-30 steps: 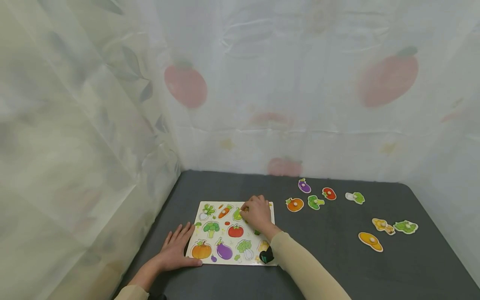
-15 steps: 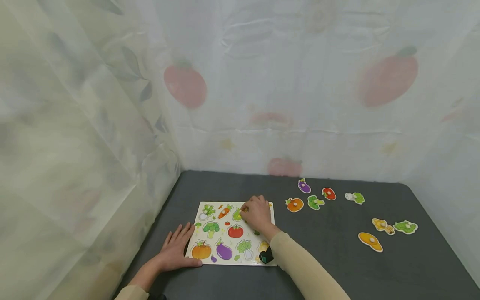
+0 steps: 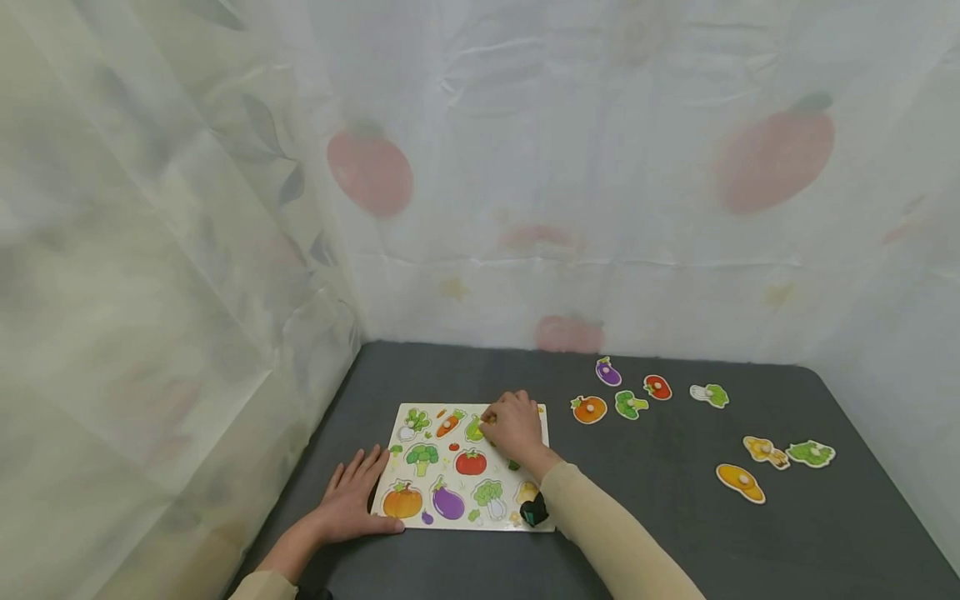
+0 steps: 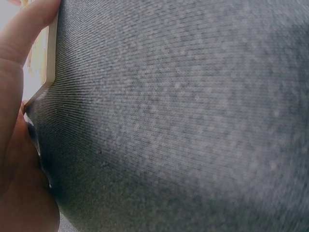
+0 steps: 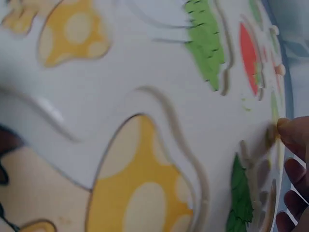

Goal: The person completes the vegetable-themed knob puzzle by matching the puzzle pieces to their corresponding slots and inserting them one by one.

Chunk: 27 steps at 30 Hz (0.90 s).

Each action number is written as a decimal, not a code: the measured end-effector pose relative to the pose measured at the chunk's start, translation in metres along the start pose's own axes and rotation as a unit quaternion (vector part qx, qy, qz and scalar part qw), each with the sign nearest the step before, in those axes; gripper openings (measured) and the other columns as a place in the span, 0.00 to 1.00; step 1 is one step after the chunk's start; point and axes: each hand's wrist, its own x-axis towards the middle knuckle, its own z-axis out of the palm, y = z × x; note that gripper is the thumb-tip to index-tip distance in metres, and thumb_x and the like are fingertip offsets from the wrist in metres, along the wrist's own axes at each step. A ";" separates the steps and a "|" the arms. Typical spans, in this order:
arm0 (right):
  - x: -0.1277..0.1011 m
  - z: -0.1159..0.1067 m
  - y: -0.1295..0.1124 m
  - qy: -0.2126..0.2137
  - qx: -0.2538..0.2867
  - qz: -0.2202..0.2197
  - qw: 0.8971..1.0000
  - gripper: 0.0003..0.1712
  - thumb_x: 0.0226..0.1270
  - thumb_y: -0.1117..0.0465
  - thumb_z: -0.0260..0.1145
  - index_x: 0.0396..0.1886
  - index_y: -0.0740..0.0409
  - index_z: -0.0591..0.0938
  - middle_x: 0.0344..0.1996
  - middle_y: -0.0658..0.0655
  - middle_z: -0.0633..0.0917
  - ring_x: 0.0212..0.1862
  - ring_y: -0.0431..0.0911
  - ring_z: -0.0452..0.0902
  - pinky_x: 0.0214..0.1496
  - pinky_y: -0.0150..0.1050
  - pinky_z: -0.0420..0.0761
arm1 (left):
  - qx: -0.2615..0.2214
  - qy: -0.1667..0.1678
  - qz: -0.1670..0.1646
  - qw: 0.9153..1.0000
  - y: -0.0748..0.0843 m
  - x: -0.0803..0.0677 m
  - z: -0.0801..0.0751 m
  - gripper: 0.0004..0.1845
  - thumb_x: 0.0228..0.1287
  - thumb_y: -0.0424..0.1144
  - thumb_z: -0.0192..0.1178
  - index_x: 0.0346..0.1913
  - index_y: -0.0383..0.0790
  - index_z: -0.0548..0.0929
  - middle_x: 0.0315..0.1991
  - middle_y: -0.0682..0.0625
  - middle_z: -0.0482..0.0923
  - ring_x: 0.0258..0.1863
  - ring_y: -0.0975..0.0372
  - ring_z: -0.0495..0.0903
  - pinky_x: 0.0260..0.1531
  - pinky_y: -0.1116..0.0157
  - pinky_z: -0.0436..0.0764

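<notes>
loose pieces (image 3: 632, 404) right of puzzle board (image 3: 435, 508)

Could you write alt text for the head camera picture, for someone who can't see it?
A right hand pinches a green piece on a vegetable puzzle board; the left hand rests flat at its edge, and loose pieces lie on the dark table.

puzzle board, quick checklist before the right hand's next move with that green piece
1. Puzzle board held steady: ok, left hand rests flat at its left edge.
2. Right hand has the green piece: cannot tell, fingers cover its knob.
3. Green piece seated in its slot: cannot tell.
4. Loose pieces within sight: ok, pumpkin piece and broccoli piece lie on the grey mat.
5. Board flat on the mat: ok.
</notes>
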 end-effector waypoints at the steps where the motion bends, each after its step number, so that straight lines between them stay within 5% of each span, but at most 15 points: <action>1: 0.000 -0.002 0.000 -0.005 0.006 0.001 1.000 0.08 0.66 0.48 0.73 0.38 0.44 0.93 0.37 0.47 0.81 0.47 0.49 0.70 0.48 0.47 0.70 | -0.001 -0.001 0.000 1.000 0.000 0.000 0.000 0.71 0.43 0.76 0.71 0.83 0.40 0.51 0.82 0.38 0.46 0.79 0.38 0.41 0.71 0.32 0.38; 10: 0.006 -0.043 0.001 0.021 0.115 0.008 0.993 0.09 0.69 0.51 0.72 0.44 0.45 0.92 0.42 0.49 0.83 0.49 0.49 0.70 0.57 0.54 0.70 | -0.002 -0.006 0.000 1.000 -0.004 0.002 0.001 0.70 0.44 0.76 0.71 0.83 0.41 0.51 0.82 0.39 0.45 0.80 0.38 0.40 0.71 0.32 0.38; 27: -0.010 -0.076 0.020 0.026 0.112 -0.007 0.993 0.11 0.69 0.51 0.72 0.47 0.46 0.92 0.42 0.45 0.84 0.52 0.49 0.71 0.61 0.54 0.70 | -0.003 -0.007 -0.004 1.000 -0.003 0.002 0.001 0.71 0.43 0.75 0.72 0.83 0.39 0.52 0.82 0.37 0.46 0.79 0.37 0.40 0.71 0.32 0.37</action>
